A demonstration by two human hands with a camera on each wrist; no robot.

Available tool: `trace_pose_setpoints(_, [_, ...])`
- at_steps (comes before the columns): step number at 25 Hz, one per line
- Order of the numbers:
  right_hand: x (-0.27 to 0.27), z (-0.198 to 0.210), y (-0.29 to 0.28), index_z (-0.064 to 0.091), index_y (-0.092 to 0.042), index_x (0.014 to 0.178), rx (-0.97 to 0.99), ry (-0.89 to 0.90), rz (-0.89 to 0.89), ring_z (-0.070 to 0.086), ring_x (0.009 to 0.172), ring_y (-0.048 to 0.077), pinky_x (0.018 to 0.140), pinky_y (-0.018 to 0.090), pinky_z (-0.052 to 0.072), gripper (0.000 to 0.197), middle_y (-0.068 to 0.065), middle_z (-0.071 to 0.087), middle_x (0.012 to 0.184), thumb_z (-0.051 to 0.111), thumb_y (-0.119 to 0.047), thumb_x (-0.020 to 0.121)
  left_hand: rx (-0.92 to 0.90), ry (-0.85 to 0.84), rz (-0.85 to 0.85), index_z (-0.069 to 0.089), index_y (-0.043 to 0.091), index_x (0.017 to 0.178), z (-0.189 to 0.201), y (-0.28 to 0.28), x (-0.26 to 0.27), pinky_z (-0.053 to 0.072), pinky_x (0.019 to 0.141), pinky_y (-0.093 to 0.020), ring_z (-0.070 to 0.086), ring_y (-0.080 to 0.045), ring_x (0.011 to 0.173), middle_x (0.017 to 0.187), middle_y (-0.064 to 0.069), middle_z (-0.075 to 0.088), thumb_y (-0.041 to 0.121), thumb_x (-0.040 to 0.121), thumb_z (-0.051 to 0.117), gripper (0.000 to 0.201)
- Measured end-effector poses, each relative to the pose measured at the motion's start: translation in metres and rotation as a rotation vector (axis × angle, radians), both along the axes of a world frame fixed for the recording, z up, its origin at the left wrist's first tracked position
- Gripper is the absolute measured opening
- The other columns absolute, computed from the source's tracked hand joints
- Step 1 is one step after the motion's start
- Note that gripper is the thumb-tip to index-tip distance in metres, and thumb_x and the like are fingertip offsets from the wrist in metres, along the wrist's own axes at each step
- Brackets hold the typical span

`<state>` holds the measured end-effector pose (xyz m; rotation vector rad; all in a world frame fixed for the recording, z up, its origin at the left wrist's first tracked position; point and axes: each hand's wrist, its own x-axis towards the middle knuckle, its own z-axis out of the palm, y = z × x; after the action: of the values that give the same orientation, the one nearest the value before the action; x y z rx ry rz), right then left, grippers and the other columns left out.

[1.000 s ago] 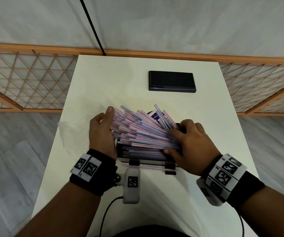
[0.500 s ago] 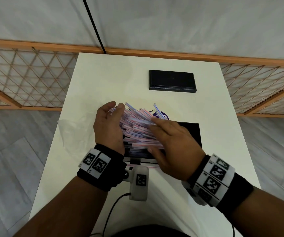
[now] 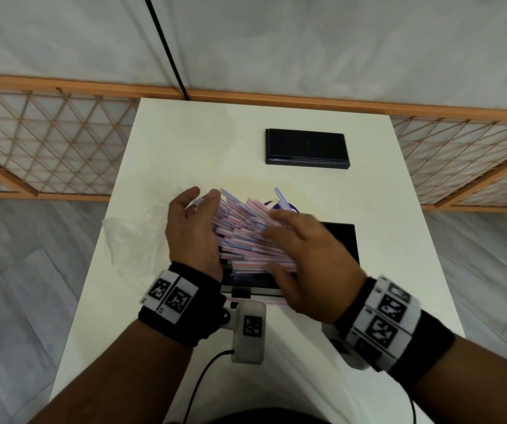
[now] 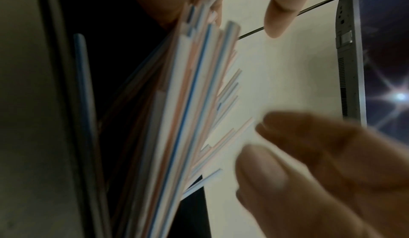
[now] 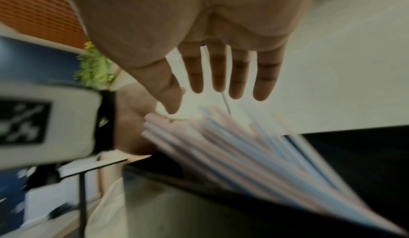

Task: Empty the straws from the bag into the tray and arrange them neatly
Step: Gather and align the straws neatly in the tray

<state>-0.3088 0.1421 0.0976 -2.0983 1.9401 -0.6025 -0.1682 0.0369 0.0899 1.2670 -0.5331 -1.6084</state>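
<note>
On the white table (image 3: pixel 185 142) close in front of me sits the black tray (image 3: pixel 342 237), with the heap of pink, blue and white straws (image 3: pixel 240 237) piled across its left part and fanning out past its far edge. My left hand (image 3: pixel 191 234) stands on edge against the left ends of the straws, palm toward them, its fingers (image 3: pixel 212 197) loosely bent over the top of the pile and gripping nothing. My right hand (image 3: pixel 304 258) lies over the right side of the heap; the right wrist view shows its fingers (image 5: pixel 236 73) straight and slightly spread, holding nothing, though I cannot tell whether the palm touches the straws. One loose straw (image 3: pixel 272 302) lies on the table along the tray's near edge. To the left of my left hand, the crumpled clear bag (image 3: pixel 133 237) lies flat on the table. A purple round thing (image 3: pixel 272 205) peeks out behind the pile. Farther back on the table, well apart from the tray, is a black box (image 3: pixel 307 146).
</note>
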Motion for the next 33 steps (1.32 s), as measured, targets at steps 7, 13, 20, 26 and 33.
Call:
trace_pose_setpoints(7, [-0.033, -0.008, -0.008, -0.005, -0.012, 0.154, 0.565, 0.237, -0.179, -0.011, 0.151, 0.029, 0.12, 0.053, -0.005, 0.145, 0.007, -0.002, 0.165, 0.056, -0.093, 0.049, -0.025, 0.039, 0.007, 0.062, 0.016, 0.117, 0.002, -0.001, -0.002, 0.056, 0.088, -0.057, 0.068, -0.031, 0.092, 0.124, -0.026, 0.065, 0.009, 0.084, 0.077, 0.037])
trace_pose_setpoints(13, [-0.005, -0.022, -0.023, 0.008, -0.015, 0.153, 0.446, 0.109, -0.077, -0.006, 0.151, 0.029, 0.119, 0.047, -0.007, 0.102, 0.006, 0.005, 0.165, 0.059, -0.067, 0.082, -0.073, -0.087, -0.058, 0.068, 0.022, 0.103, 0.003, 0.004, -0.009, 0.061, 0.072, -0.038, 0.071, -0.021, 0.076, 0.09, -0.003, 0.071, 0.009, 0.084, 0.078, 0.026])
trace_pose_setpoints(20, [0.024, -0.028, -0.027, 0.03, -0.005, 0.146, 0.238, -0.061, -0.07, 0.031, 0.142, 0.037, 0.117, 0.055, 0.021, 0.079, 0.016, 0.039, 0.149, 0.071, -0.025, 0.082, -0.056, -0.23, -0.098, 0.069, 0.017, 0.085, 0.004, -0.002, -0.004, 0.059, 0.068, -0.036, 0.069, -0.024, 0.07, 0.086, -0.008, 0.072, 0.018, 0.092, 0.07, 0.008])
trace_pose_setpoints(26, [0.039, -0.029, -0.029, 0.035, -0.009, 0.14, 0.061, 0.118, -0.127, 0.059, 0.106, 0.035, 0.086, 0.048, 0.05, 0.082, 0.012, 0.058, 0.127, 0.074, -0.033, 0.072, -0.052, -0.085, -0.151, 0.066, 0.019, 0.091, 0.001, -0.004, 0.006, 0.058, 0.071, -0.035, 0.068, -0.03, 0.08, 0.09, -0.013, 0.071, 0.01, 0.1, 0.055, 0.017])
trace_pose_setpoints(33, [0.008, -0.022, -0.014, 0.028, -0.02, 0.147, 0.173, 0.076, -0.17, 0.044, 0.125, 0.027, 0.101, 0.047, 0.041, 0.097, 0.002, 0.042, 0.143, 0.053, -0.075, 0.071, -0.212, -0.304, -0.132, 0.055, 0.021, 0.127, -0.009, -0.005, 0.016, 0.05, 0.099, -0.034, 0.059, -0.015, 0.11, 0.123, -0.003, 0.06, 0.025, 0.102, 0.055, 0.026])
